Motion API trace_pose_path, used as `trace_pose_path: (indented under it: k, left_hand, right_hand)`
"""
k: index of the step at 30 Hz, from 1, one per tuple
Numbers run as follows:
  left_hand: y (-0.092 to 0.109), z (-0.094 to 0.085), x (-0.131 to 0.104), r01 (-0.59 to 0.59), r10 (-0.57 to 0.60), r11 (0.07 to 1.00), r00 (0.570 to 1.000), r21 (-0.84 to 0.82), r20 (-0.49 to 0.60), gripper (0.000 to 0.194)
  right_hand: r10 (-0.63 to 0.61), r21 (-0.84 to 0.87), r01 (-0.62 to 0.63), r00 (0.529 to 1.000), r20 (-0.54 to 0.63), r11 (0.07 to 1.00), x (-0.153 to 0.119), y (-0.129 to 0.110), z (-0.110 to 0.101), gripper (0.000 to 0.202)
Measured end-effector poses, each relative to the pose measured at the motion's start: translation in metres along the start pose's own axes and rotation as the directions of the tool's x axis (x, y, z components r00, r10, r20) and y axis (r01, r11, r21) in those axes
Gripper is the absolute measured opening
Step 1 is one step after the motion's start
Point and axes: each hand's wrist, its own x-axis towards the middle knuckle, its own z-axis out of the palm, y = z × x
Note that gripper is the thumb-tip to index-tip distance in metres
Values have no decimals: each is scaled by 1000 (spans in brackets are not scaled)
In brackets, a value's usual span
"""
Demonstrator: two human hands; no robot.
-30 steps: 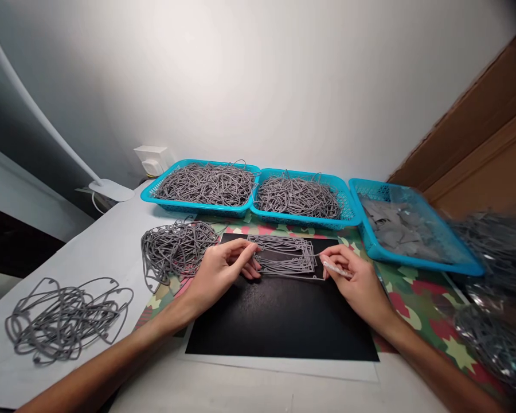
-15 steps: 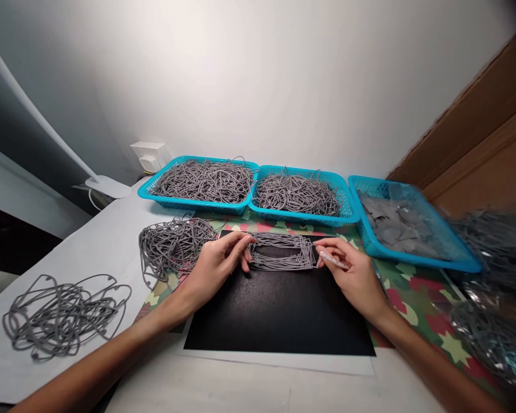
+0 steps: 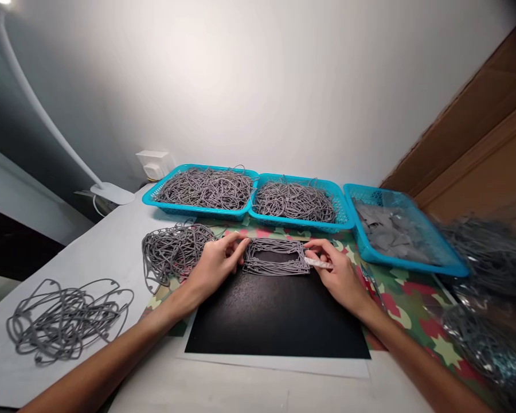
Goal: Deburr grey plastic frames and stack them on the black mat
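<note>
A flat rectangular bundle of thin grey rubber gaskets (image 3: 277,268) lies on a black sheet (image 3: 275,321), its middle open. My left hand (image 3: 223,255) is closed at the bundle's left end, thumb and fingers pinching its edge. At the opposite end my right hand (image 3: 333,269) has its fingertips closed against the short side. A narrow white strip (image 3: 319,263) shows along the right hand's fingers; whether it is a finger wrap or a held item is unclear. Beside my left hand sits a tangled pile of similar grey loops (image 3: 172,249).
Two blue baskets (image 3: 198,211) (image 3: 301,222) of grey loops stand along the wall. A third blue basket (image 3: 413,264) holds flat grey pieces. Loose loops (image 3: 69,321) lie at left near a clip lamp (image 3: 112,192). Clear bags (image 3: 485,338) and metal tweezers (image 3: 372,281) are at right.
My right hand has moved in to the left, against the bundle's end. My left hand stays at its end. The whole view has shifted slightly.
</note>
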Motion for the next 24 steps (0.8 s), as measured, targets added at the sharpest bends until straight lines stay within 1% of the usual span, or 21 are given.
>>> trace_pose_path:
  k: [3,7,11,16,18,21,24]
  left_hand:
    - [2,-2,-1,-11,12,998,1000,63,-11,32]
    - [3,-4,-2,-9,0,986,999,168,51,38]
    - [3,-4,-4,-45,24,964,996,264,84,31]
    - [8,-4,-6,-119,89,942,990,313,109,26]
    - [8,-5,-6,-146,114,936,987,320,115,26]
    - [8,-5,-6,-178,147,934,982,309,121,25]
    - [8,-6,-5,-216,173,930,971,297,163,26]
  right_hand:
    - [-17,-32,17,1000,4,999,0,0,0,22]
    - [-32,-66,33,999,17,997,1,3,2,21]
    - [-57,-109,59,998,17,992,0,5,2,18]
    - [-109,-179,102,993,-33,979,-3,0,1,18]
    - [-132,-201,123,991,-32,972,-3,-2,0,18]
    - [-159,-237,157,987,13,959,-5,-2,-1,25]
    - [-180,-337,201,979,92,920,-6,1,-1,38]
